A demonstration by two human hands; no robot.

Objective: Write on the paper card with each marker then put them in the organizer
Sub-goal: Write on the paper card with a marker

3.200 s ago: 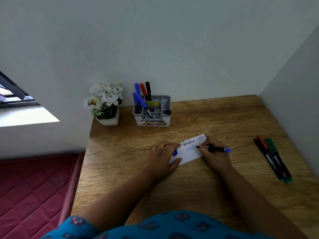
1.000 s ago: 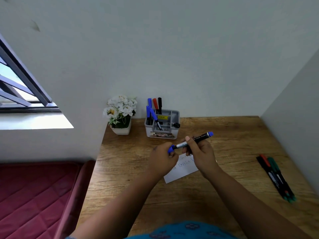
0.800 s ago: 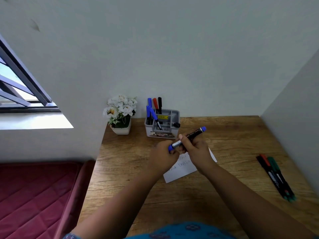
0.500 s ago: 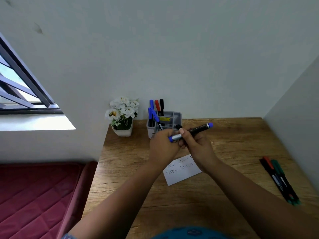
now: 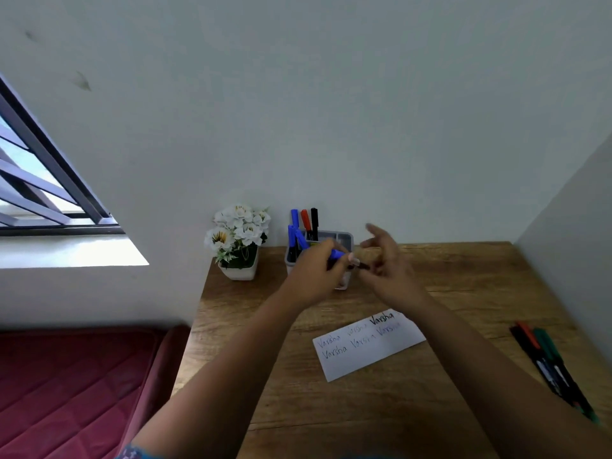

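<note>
My left hand (image 5: pixel 319 271) grips a capped blue marker (image 5: pixel 344 260) just in front of the grey organizer (image 5: pixel 346 240) at the back of the desk. The marker lies nearly level, its dark end pointing right. My right hand (image 5: pixel 385 263) hovers beside that end with its fingers spread and nothing in them. Several markers, blue, red and black, stand in the organizer's left side. The white paper card (image 5: pixel 369 346) lies flat on the desk nearer to me, with several handwritten words on it.
A white pot of white flowers (image 5: pixel 240 241) stands left of the organizer. Red, green and black markers (image 5: pixel 549 362) lie together by the desk's right edge, close to the side wall. A window and a red mattress (image 5: pixel 76 389) are on the left.
Both hands carried the capped blue marker from above the card back to the organizer. My right hand let go and spread its fingers; my left hand kept the marker.
</note>
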